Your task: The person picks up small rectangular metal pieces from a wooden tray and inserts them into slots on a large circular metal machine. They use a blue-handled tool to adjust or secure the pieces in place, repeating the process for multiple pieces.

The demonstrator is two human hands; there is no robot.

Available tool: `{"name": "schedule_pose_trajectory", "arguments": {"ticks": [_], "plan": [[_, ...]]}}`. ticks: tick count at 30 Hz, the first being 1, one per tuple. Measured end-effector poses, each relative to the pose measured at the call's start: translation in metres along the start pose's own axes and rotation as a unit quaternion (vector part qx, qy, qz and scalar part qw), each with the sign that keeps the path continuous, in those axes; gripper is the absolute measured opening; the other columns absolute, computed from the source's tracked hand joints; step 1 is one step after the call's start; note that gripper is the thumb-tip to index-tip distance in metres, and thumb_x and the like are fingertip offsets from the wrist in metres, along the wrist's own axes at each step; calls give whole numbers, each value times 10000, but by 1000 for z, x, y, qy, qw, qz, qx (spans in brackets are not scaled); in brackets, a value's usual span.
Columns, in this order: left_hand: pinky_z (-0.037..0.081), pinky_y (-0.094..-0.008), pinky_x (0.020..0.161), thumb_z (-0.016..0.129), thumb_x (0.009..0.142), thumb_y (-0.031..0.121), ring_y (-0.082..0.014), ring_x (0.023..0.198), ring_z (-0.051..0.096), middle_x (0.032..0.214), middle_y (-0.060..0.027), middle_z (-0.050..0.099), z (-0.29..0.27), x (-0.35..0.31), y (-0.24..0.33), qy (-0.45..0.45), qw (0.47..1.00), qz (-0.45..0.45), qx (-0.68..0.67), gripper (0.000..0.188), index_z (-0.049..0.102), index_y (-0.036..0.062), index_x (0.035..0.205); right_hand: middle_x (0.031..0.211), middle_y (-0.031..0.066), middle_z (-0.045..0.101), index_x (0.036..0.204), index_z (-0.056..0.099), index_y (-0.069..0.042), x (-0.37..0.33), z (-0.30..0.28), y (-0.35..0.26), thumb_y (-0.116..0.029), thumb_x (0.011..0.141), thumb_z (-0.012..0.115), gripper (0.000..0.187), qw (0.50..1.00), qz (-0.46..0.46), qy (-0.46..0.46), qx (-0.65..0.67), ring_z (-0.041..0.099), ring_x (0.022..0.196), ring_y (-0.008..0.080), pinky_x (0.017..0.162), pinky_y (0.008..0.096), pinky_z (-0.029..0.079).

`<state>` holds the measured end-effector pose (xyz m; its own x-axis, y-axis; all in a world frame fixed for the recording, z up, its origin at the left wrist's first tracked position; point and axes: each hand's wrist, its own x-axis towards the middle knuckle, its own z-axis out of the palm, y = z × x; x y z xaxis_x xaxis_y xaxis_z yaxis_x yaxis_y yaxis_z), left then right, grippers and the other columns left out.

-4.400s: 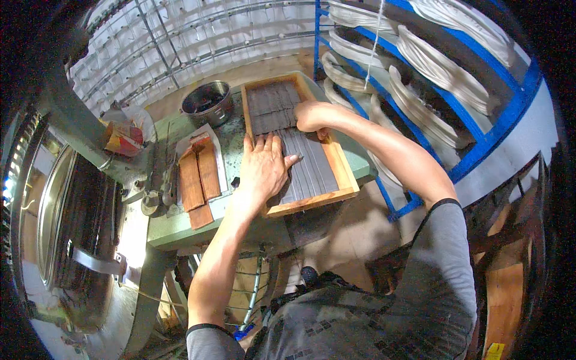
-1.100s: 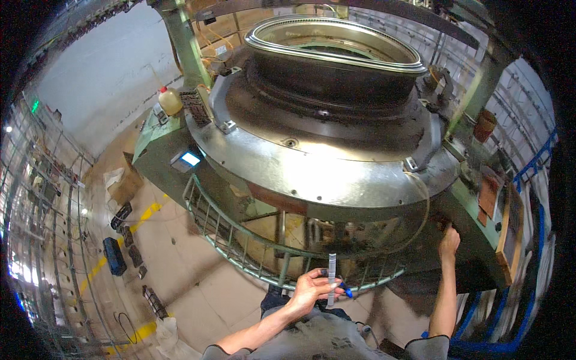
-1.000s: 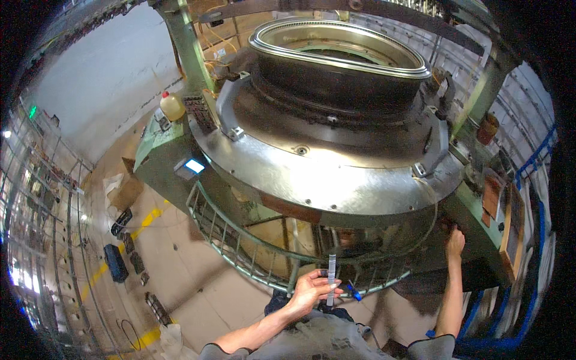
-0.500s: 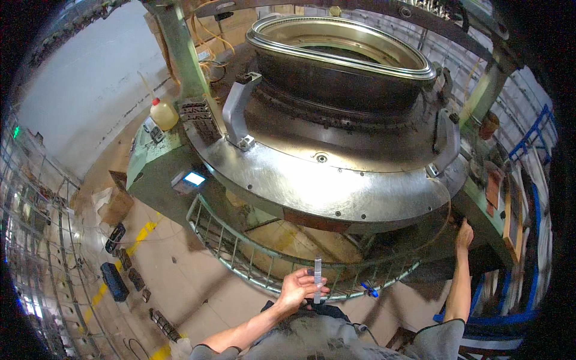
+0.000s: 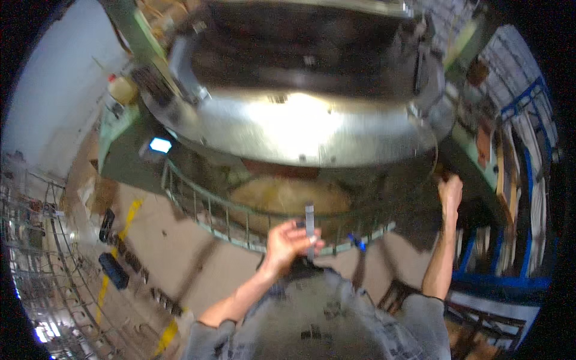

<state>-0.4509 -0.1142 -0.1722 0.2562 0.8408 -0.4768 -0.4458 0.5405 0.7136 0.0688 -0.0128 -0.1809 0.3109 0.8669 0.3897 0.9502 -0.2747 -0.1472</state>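
Note:
My left hand [image 5: 281, 247] is closed around a slim, pale grey stick [image 5: 309, 217], which points up between thumb and fingers in front of my body. Its exact kind is too blurred to tell. On the right, my right hand [image 5: 450, 195] is curled shut at the dark space beneath the machine, beside the green frame [image 5: 477, 150]. Whatever its fingers grip is hidden. A thin hose or wire [image 5: 436, 147] curves down from the machine's edge towards this hand. Ahead, the machine's broad shiny metal ring [image 5: 246, 129] surrounds a dark round body [image 5: 300, 60].
A curved green rail [image 5: 219, 223] runs below the ring, with a blue clip-like item [image 5: 358, 241] by it. At left are a lit small screen [image 5: 160, 144], a yellowish jug [image 5: 123, 90] and dark blocks [image 5: 114, 271] on the floor. Blue racking [image 5: 534, 174] stands right.
My view has tilted and blurred, so the machine sits higher and both hands appear further up. The left hand still holds the stick; the right stays at the machine's right side.

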Motion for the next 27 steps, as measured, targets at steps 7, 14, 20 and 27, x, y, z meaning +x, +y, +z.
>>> {"name": "schedule_pose_trajectory", "arguments": {"ticks": [7,14,20,27], "plan": [[636,-371,789,697,854,-114,-246,890,740,1040,-185,732,27,-11,3,-39,999,3,0,246,625,-19,1070,1143,128,712,1287,613,30,-134,-81,-244,-7,906,669,386,700,17,-345,626,687,977,153,866,288,557],[587,-284,708,712,862,-72,-189,839,734,990,-124,750,33,-18,21,-25,992,-9,122,224,646,-3,1065,878,113,765,1188,670,40,-134,-66,-304,-153,825,787,428,697,12,-375,611,680,846,84,719,253,547],[606,-291,662,705,865,-68,-204,801,743,940,-111,744,-9,-20,57,-31,993,-79,82,219,644,15,1058,973,117,748,1103,677,86,-144,-63,-357,-140,880,766,329,574,143,-437,678,694,857,134,775,261,553],[649,-419,769,668,896,-66,-309,865,746,986,-186,721,-95,-14,131,-25,989,-131,65,228,583,-28,1103,988,55,732,1073,727,4,-153,-37,-455,-198,906,736,262,557,122,-454,685,643,894,120,819,287,510]]}}
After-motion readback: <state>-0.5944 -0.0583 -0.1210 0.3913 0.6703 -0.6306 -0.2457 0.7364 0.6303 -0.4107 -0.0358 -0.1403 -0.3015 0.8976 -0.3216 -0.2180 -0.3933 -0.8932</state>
